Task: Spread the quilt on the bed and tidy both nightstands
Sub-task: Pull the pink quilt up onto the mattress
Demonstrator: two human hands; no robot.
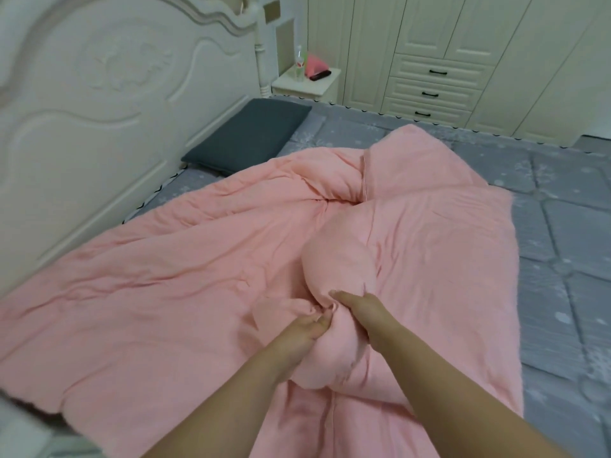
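A pink quilt (pixel 172 292) lies rumpled over the near half of the bed, bunched into a thick fold at the middle. My left hand (pixel 305 328) grips that fold from its left side. My right hand (pixel 360 307) grips the same fold from the right, fingers dug into the cloth. The grey patterned mattress cover (pixel 562 246) shows bare on the right. A white nightstand (pixel 305 85) stands beyond the far side of the bed, with a clear bottle (pixel 300 62), a pink thing (pixel 315 65) and a black object (pixel 320 75) on top.
A dark grey pillow (pixel 246 135) lies against the white carved headboard (pixel 109 104) on the left. A cream wardrobe with three drawers (pixel 433 90) fills the far wall. A strip of floor runs between bed and wardrobe.
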